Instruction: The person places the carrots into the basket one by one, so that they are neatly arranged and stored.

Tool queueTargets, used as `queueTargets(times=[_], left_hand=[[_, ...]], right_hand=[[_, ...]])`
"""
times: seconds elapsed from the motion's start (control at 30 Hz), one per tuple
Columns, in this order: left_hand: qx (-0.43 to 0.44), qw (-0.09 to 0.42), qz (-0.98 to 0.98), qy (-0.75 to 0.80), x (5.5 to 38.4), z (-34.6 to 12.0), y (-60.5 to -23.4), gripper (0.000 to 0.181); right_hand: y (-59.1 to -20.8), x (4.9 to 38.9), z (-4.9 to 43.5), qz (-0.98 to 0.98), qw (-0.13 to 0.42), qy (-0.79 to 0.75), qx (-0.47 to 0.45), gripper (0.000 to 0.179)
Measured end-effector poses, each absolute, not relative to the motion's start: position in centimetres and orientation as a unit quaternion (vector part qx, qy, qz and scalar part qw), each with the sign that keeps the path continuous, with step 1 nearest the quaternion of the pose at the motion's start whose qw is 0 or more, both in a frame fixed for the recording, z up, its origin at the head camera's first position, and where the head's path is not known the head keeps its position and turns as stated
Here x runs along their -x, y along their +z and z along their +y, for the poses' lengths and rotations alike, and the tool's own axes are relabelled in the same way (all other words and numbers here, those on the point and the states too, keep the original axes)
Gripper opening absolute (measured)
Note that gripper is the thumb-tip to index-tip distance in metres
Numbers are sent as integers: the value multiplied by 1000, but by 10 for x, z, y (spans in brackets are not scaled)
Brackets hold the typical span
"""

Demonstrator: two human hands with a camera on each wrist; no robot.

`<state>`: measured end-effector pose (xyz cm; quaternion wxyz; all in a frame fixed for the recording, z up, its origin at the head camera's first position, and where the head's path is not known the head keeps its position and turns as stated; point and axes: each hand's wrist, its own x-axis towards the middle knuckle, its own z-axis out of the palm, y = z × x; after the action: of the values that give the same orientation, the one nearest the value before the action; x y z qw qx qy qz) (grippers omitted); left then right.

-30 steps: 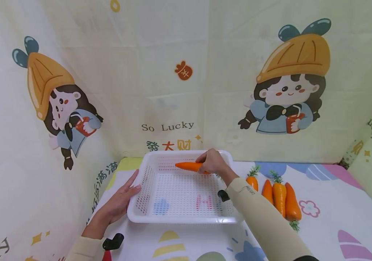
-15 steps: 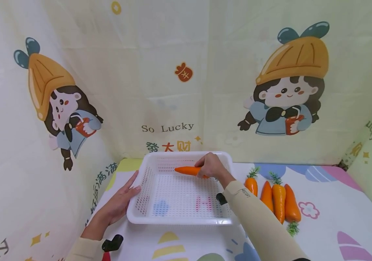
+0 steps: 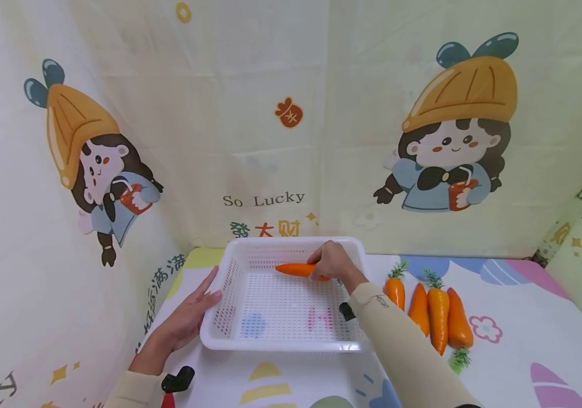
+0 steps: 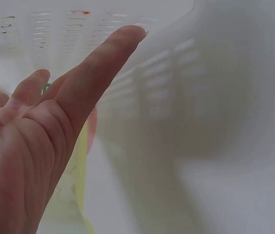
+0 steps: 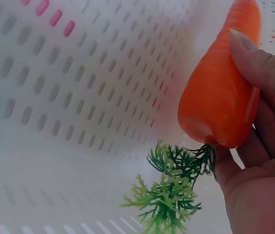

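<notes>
An orange carrot [image 3: 294,270] with a green leafy top lies crosswise in my right hand [image 3: 335,263], inside the white perforated basket [image 3: 291,343] near its far wall. In the right wrist view the thumb presses one side of the carrot [image 5: 220,102] and the fingers curl under the other; the green tuft [image 5: 171,195] hangs free. My left hand [image 3: 188,317] rests against the basket's left side with its fingers straight, the thumb at the rim. From the left wrist view, the extended fingers lie along the slotted basket wall [image 4: 45,29].
Right of the basket, several carrots [image 3: 438,320] lie side by side on the patterned tablecloth [image 3: 510,351], their tufts pointing different ways. A printed curtain [image 3: 342,170] rises behind the table. A small red item [image 3: 168,400] shows beside the left sleeve.
My right hand has lowered slightly with the carrot, deeper into the basket. The left hand stays at the basket's side.
</notes>
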<state>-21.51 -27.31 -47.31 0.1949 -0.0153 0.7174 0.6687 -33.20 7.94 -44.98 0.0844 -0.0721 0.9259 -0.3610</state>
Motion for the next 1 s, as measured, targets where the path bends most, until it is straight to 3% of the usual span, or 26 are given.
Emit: queueTargets(times=[0.67,1.0], left_hand=[[0,200,714,671,215,-271,-472,72],[0,197,719,666,213,-273,-473,73]], right_hand=[[-454,330,79,931,116,-343,40,31],[-449,324,74,954,71,-282,77,29]])
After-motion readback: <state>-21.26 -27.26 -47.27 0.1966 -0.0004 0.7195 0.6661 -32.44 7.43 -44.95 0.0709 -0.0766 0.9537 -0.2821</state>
